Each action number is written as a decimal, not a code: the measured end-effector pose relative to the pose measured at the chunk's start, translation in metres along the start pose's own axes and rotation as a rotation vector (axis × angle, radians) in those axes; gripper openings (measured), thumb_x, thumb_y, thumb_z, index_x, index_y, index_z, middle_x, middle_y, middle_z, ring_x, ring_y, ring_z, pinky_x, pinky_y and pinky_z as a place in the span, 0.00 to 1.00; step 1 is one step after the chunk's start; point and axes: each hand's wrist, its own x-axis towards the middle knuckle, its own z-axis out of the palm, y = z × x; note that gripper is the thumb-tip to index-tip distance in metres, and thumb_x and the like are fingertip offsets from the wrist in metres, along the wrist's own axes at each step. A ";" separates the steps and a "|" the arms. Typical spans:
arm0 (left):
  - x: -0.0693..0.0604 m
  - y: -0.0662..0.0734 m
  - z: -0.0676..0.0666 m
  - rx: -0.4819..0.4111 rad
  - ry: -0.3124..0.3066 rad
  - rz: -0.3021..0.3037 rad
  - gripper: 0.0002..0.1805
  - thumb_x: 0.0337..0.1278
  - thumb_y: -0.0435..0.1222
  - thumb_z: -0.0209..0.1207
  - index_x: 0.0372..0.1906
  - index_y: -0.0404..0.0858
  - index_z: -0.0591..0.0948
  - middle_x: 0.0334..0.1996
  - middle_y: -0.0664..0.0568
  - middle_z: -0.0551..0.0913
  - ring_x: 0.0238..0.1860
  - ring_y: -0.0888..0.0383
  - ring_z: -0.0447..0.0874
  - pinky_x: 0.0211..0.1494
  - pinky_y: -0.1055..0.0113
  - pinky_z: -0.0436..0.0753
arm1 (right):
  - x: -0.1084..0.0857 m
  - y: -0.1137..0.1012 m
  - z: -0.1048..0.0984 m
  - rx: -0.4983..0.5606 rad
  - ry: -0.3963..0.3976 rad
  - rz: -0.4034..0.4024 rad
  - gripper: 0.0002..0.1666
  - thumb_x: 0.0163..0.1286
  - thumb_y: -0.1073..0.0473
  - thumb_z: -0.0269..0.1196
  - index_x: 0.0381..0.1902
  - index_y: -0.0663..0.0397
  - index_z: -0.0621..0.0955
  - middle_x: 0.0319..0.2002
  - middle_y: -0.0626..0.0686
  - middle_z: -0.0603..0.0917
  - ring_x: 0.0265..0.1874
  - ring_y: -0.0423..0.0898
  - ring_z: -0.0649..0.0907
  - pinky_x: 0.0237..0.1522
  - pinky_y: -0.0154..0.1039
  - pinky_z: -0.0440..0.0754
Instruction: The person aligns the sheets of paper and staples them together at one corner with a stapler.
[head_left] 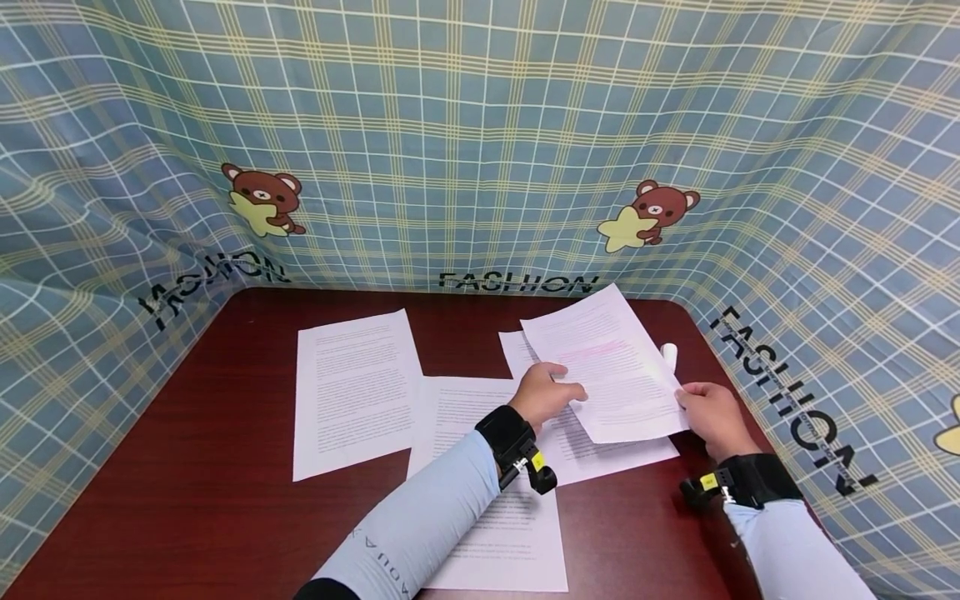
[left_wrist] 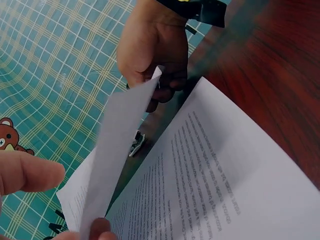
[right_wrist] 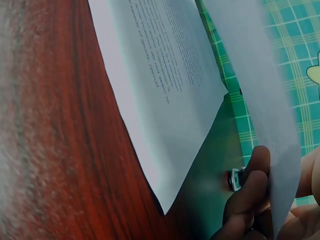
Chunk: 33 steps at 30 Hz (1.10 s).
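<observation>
My right hand [head_left: 712,417] pinches the lower right corner of a raised printed sheet of paper [head_left: 622,375], which has pink-marked lines. In the right wrist view the sheet [right_wrist: 272,100] runs between the thumb and curled fingers. My left hand [head_left: 542,395] is at the same sheet's left edge. The left wrist view shows the sheet [left_wrist: 117,135] edge-on, a fingertip on either side of its near end and another digit held apart. Beneath it, a second printed page [head_left: 592,457] lies on the table, partly covered.
Another printed page [head_left: 356,392] lies at the left of the dark red table [head_left: 187,467]. A further page [head_left: 498,542] is at the front middle, partly under my left forearm. A small white object [head_left: 669,357] lies behind the raised sheet. Checked cloth [head_left: 465,150] surrounds the table.
</observation>
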 end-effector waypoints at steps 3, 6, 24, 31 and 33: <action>0.002 -0.001 -0.001 0.012 0.030 0.024 0.41 0.52 0.33 0.69 0.73 0.32 0.68 0.58 0.40 0.76 0.49 0.53 0.74 0.57 0.58 0.75 | -0.004 -0.002 0.001 -0.002 -0.012 -0.007 0.26 0.82 0.54 0.51 0.65 0.70 0.73 0.57 0.70 0.77 0.45 0.57 0.80 0.39 0.39 0.77; 0.004 -0.003 -0.003 0.020 0.070 0.052 0.43 0.55 0.33 0.69 0.76 0.33 0.63 0.57 0.40 0.76 0.48 0.54 0.75 0.56 0.59 0.75 | -0.007 -0.003 0.000 0.004 -0.020 -0.015 0.26 0.83 0.54 0.51 0.65 0.70 0.72 0.57 0.70 0.77 0.45 0.58 0.80 0.40 0.40 0.77; 0.014 -0.011 -0.015 0.056 0.133 0.084 0.25 0.58 0.30 0.65 0.62 0.32 0.80 0.40 0.50 0.90 0.38 0.61 0.84 0.47 0.66 0.81 | -0.016 -0.008 0.001 0.014 -0.026 -0.068 0.26 0.82 0.51 0.52 0.64 0.68 0.74 0.56 0.68 0.77 0.46 0.56 0.78 0.39 0.38 0.76; 0.014 -0.011 -0.026 0.159 0.166 0.117 0.20 0.60 0.32 0.65 0.57 0.34 0.84 0.37 0.53 0.90 0.36 0.63 0.84 0.44 0.68 0.80 | -0.032 -0.018 -0.001 0.022 -0.064 -0.109 0.28 0.83 0.48 0.51 0.65 0.67 0.73 0.59 0.69 0.76 0.49 0.58 0.77 0.42 0.39 0.76; 0.013 -0.011 -0.031 0.206 0.177 0.123 0.18 0.59 0.34 0.65 0.55 0.35 0.85 0.36 0.53 0.90 0.35 0.63 0.84 0.42 0.68 0.80 | -0.039 -0.023 -0.001 0.022 -0.077 -0.123 0.29 0.82 0.46 0.52 0.64 0.66 0.74 0.59 0.68 0.76 0.50 0.58 0.77 0.43 0.39 0.76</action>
